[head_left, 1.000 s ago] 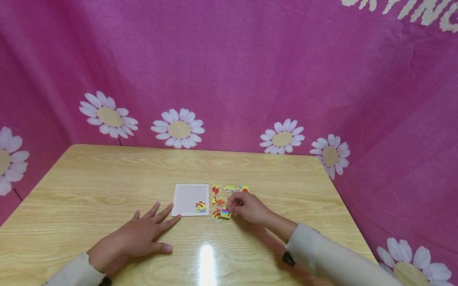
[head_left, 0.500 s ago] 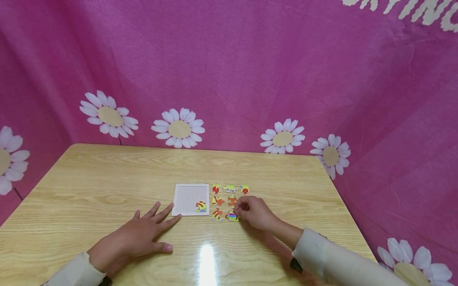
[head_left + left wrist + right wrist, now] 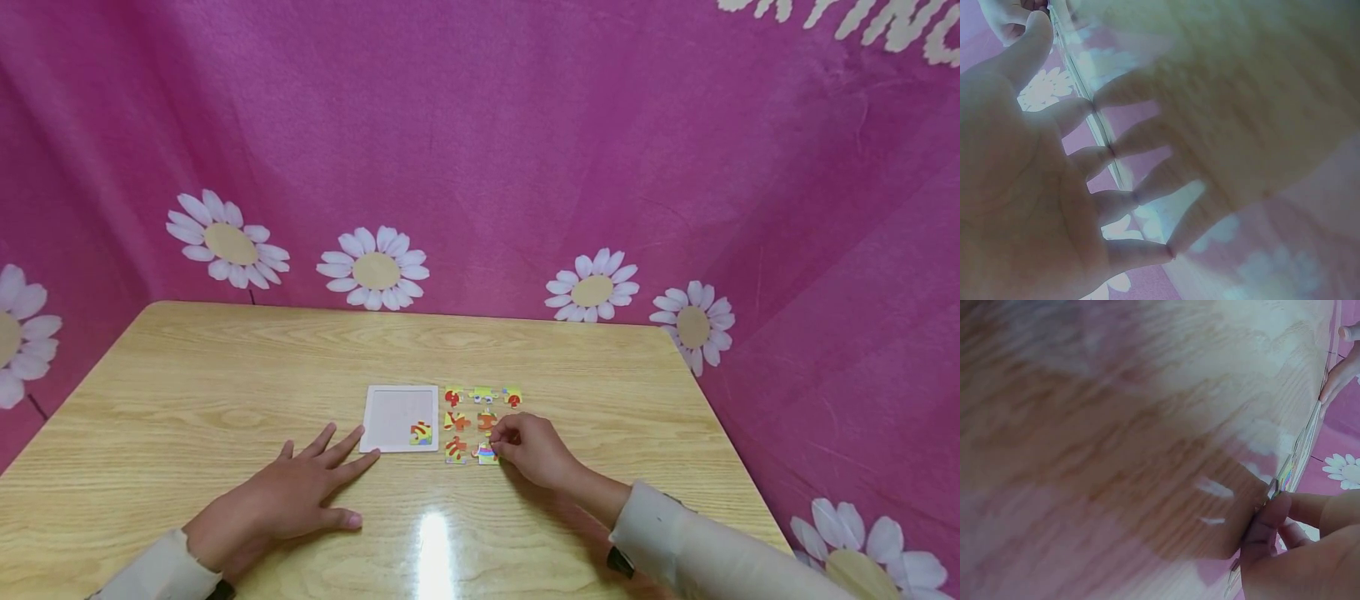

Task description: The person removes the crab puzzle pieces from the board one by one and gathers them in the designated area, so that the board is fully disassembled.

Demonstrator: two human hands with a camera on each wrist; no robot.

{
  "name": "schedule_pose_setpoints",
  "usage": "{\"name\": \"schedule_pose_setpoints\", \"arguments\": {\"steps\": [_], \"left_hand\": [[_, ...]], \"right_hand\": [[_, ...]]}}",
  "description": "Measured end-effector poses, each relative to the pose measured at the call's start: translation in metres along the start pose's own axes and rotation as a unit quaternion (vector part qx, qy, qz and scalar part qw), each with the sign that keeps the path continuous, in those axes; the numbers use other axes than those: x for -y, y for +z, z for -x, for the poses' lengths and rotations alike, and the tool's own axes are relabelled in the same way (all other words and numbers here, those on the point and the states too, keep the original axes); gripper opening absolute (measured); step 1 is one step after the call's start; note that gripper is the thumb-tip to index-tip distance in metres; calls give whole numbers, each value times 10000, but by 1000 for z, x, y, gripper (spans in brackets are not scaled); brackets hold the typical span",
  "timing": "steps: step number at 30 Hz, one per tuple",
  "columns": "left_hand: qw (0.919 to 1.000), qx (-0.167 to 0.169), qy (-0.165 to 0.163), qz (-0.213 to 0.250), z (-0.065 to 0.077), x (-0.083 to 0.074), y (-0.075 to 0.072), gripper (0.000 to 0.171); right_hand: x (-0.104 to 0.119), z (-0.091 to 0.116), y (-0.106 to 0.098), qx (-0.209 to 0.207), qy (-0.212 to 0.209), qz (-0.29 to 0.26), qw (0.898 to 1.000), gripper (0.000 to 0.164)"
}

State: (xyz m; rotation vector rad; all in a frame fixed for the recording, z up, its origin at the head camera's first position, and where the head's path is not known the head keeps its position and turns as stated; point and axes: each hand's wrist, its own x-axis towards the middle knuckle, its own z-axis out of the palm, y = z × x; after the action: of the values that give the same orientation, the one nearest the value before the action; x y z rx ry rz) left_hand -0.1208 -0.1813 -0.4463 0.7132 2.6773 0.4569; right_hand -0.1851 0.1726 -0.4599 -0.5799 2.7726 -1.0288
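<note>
My right hand [image 3: 536,450] pinches the right edge of a puzzle piece with rainbow stripes [image 3: 487,453], which is down at table level. In the right wrist view the thumb and a finger meet at the colourful edge of that striped piece [image 3: 1286,475]. My left hand [image 3: 300,492] lies with fingers spread, its fingertips at the lower left corner of a white puzzle tray [image 3: 365,417]. One yellow and red puzzle piece [image 3: 421,433] sits in the tray's lower right corner. The left wrist view shows the left palm [image 3: 1035,187] and straight fingers over the glossy table.
Several loose pieces lie in rows right of the tray, among them a red and yellow piece [image 3: 453,396], an orange piece [image 3: 487,421] and a red-striped piece [image 3: 455,451]. The wooden table [image 3: 300,358] meets a pink flowered cloth [image 3: 480,167] behind.
The right hand has carried the striped piece rightward, from overlapping the red-striped piece to a spot beside it, and lowered it flat. The left hand has stayed still.
</note>
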Motion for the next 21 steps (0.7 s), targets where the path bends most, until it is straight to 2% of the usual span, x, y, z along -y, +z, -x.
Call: {"name": "schedule_pose_setpoints", "arguments": {"steps": [12,21], "left_hand": [[10000,23,-8,42,0,0,0,87],[10000,46,-8,29,1,-1,-1,88]], "right_hand": [[1,-1,0,11,218,-201,9996,4],[5,-9,2,18,113,-571,9983,4]]}}
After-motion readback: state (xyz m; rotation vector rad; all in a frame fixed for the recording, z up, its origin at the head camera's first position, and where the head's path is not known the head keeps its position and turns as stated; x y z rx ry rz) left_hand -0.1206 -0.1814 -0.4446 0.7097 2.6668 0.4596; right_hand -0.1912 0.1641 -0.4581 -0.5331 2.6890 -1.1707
